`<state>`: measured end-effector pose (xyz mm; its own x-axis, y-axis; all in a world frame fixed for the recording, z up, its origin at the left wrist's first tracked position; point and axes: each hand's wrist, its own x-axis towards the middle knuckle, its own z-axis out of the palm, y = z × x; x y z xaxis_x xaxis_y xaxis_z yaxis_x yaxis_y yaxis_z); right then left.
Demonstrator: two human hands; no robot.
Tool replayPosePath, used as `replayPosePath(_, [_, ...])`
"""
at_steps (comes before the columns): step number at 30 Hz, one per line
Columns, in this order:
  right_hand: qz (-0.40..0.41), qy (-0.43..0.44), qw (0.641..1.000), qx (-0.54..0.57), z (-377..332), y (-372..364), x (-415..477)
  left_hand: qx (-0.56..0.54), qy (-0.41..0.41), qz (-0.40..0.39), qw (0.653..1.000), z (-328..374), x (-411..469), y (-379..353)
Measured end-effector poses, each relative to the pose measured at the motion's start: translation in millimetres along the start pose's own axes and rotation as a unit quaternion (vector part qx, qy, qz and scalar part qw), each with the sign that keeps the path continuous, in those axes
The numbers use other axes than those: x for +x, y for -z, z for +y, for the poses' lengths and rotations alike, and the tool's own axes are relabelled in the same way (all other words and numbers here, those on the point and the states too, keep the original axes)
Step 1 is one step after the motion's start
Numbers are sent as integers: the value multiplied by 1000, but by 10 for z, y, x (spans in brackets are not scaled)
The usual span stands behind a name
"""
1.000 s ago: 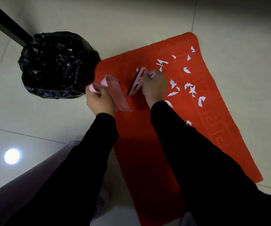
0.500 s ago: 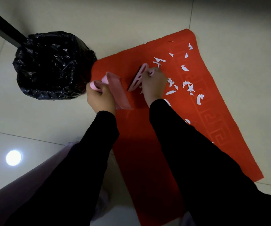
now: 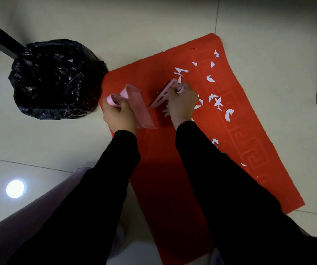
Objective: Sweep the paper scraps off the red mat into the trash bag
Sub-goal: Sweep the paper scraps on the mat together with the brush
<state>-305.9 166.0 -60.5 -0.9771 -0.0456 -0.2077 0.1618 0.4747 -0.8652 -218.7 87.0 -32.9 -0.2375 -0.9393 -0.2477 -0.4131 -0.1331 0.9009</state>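
At ten o'clock in the view, the black trash bag (image 3: 56, 79) is standing open-mouthed on the pale tiled floor (image 3: 153, 25), its side just beside the far left corner of the red mat (image 3: 245, 134). Near the centre, the left hand (image 3: 118, 114) is gripping the looped handle of a pink dustpan (image 3: 140, 106), fingers curled tightly round it, and the pan's flat lip is resting on the mat and facing three o'clock. Just beyond that lip, the right hand (image 3: 181, 103) is holding a pink brush (image 3: 162, 94), fingers closed round its handle and knuckles up, the brush slanting from seven to one o'clock. The white paper scraps (image 3: 218, 101) are lying scattered on the mat, a few under the right hand and most fanning from twelve to four o'clock of it.
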Motion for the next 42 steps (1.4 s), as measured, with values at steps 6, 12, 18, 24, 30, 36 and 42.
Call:
replayPosePath(6, [-18,-47,999,-13,133,113,73,9,-5,-4,1000,7,-40,-14])
replayPosePath(12, [2,4,999,-39,39,170,48,9,-11,-4,1000,11,-54,-52])
replayPosePath(18, [-65,44,995,-53,-80,-34,22,9,-4,2,1000,7,-23,-10])
replayPosePath(24, [-53,-19,998,-36,102,64,84,15,-7,1,1000,17,16,19])
replayPosePath(30, [-13,9,999,-47,-21,138,7,22,2,3,1000,19,-2,17])
replayPosePath(36, [-76,39,995,-60,-58,-136,-9,25,-10,14,1000,-5,27,49])
replayPosePath(42, [-33,-12,998,-51,70,13,40,25,-16,14,999,-38,71,53])
